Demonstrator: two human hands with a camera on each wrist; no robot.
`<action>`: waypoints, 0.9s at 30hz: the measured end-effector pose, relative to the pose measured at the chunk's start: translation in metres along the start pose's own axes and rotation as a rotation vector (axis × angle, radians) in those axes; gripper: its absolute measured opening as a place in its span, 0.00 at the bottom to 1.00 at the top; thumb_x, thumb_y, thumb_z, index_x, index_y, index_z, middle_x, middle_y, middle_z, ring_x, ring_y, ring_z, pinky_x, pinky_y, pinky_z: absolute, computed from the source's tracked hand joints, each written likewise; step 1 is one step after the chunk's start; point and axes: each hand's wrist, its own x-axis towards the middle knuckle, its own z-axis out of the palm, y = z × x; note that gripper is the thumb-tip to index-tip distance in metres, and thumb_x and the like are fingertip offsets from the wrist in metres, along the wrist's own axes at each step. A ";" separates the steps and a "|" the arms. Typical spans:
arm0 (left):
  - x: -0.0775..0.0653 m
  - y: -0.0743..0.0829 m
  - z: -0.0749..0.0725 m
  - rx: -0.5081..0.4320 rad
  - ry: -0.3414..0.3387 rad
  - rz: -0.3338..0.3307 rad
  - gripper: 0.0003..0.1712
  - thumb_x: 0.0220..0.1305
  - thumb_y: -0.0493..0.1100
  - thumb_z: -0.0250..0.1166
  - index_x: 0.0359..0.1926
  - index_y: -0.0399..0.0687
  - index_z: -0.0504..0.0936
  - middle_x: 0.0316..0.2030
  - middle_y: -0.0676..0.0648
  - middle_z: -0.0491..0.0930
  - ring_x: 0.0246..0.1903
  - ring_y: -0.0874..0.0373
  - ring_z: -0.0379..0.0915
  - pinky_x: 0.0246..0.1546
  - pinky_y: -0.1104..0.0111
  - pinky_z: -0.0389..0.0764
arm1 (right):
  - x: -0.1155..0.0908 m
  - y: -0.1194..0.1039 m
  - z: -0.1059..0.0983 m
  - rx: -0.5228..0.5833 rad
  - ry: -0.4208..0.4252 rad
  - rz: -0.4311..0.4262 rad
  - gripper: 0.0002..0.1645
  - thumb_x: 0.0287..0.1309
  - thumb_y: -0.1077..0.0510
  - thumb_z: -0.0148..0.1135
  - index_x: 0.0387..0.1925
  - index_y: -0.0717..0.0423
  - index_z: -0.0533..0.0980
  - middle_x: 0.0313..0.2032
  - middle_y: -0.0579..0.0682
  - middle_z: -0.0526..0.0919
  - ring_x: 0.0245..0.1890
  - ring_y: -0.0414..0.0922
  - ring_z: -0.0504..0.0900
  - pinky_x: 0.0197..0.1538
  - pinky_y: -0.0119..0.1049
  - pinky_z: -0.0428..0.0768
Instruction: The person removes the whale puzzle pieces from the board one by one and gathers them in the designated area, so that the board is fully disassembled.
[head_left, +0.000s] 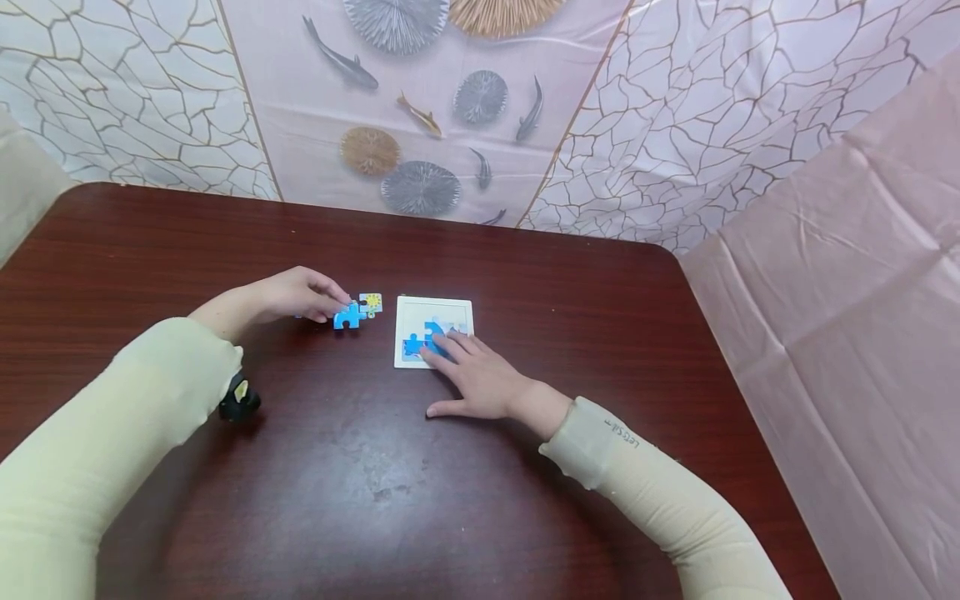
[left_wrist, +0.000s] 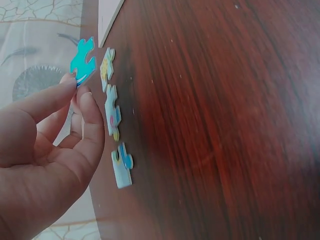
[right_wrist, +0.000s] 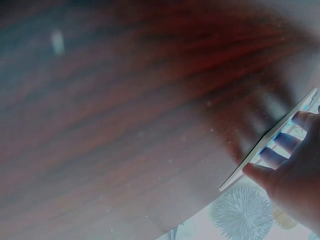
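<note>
Between thumb and fingertips, my left hand pinches a blue jigsaw piece, lifted above the table. Below and beside it lie several loose jigsaw pieces, one with a yellow flower-like print. My right hand rests with fingers spread over the lower right of a white square puzzle tray. Inside the tray, blue fitted pieces show along the lower part; the fingers hide some of them. The right wrist view shows the fingertips on the tray from the side.
The dark red wooden table extends around both hands. A small black object shows at the left sleeve's cuff. Behind the table hangs a patterned cloth, and a pink cloth hangs on the right.
</note>
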 end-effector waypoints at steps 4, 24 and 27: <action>-0.004 -0.005 -0.003 -0.015 0.004 -0.006 0.20 0.65 0.38 0.57 0.54 0.28 0.73 0.52 0.33 0.75 0.34 0.64 0.73 0.37 0.75 0.80 | 0.000 0.000 0.000 -0.005 -0.009 0.006 0.50 0.56 0.27 0.49 0.72 0.47 0.52 0.71 0.53 0.53 0.72 0.52 0.50 0.73 0.50 0.52; -0.022 -0.030 -0.019 -0.049 0.002 -0.077 0.22 0.66 0.36 0.55 0.57 0.25 0.69 0.55 0.33 0.72 0.32 0.68 0.72 0.36 0.76 0.79 | 0.000 0.000 0.001 -0.011 0.001 -0.003 0.49 0.56 0.27 0.49 0.71 0.47 0.52 0.71 0.53 0.54 0.71 0.53 0.51 0.72 0.50 0.53; -0.023 -0.033 -0.020 -0.067 0.004 -0.089 0.22 0.65 0.36 0.55 0.56 0.24 0.68 0.44 0.43 0.77 0.30 0.68 0.73 0.35 0.76 0.80 | 0.000 0.000 0.001 -0.011 0.003 -0.002 0.49 0.56 0.27 0.49 0.71 0.47 0.52 0.71 0.53 0.54 0.71 0.53 0.51 0.72 0.50 0.53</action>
